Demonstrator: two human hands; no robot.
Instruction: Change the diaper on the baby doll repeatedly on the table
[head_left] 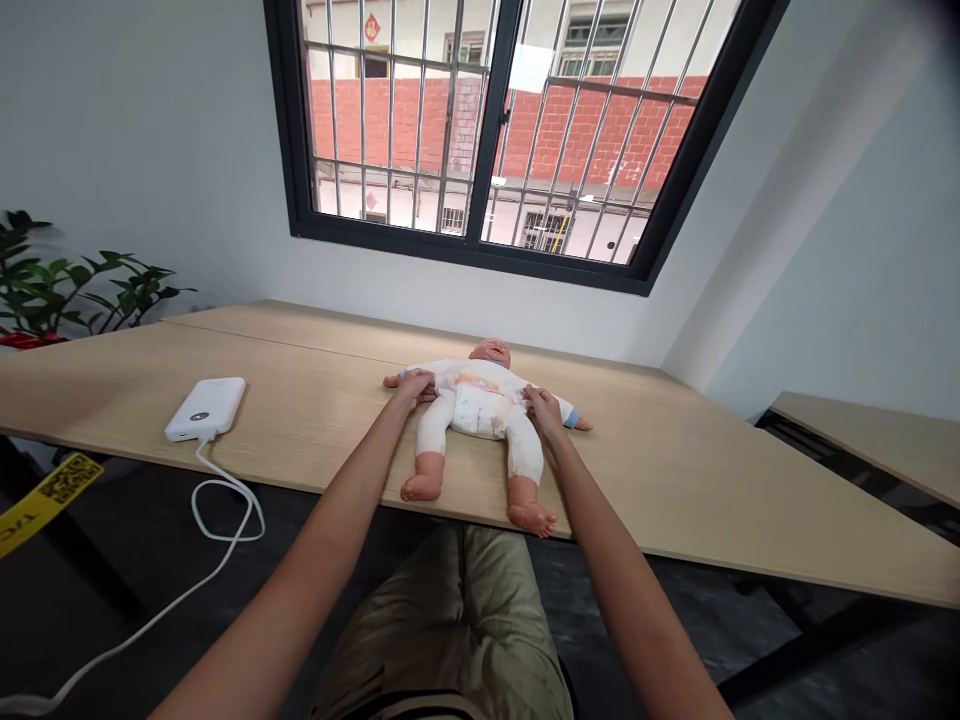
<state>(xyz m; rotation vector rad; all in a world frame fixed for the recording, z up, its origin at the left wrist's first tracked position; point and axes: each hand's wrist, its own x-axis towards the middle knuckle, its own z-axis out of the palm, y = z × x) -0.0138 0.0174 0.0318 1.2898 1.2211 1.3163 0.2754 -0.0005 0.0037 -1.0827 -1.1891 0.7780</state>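
A baby doll lies on its back on the wooden table, head toward the window and bare feet at the near edge. It wears white clothing with blue cuffs and a white diaper with a coloured print along its top. At the diaper's left side, my left hand has its fingers closed on the edge near the doll's hip. My right hand pinches the diaper's right side in the same way. The fingertips of both hands are partly hidden against the white material.
A white power bank with a white cable hanging off the edge sits on the table at left. A potted plant stands at far left. Behind the table is a barred window; another table stands at right.
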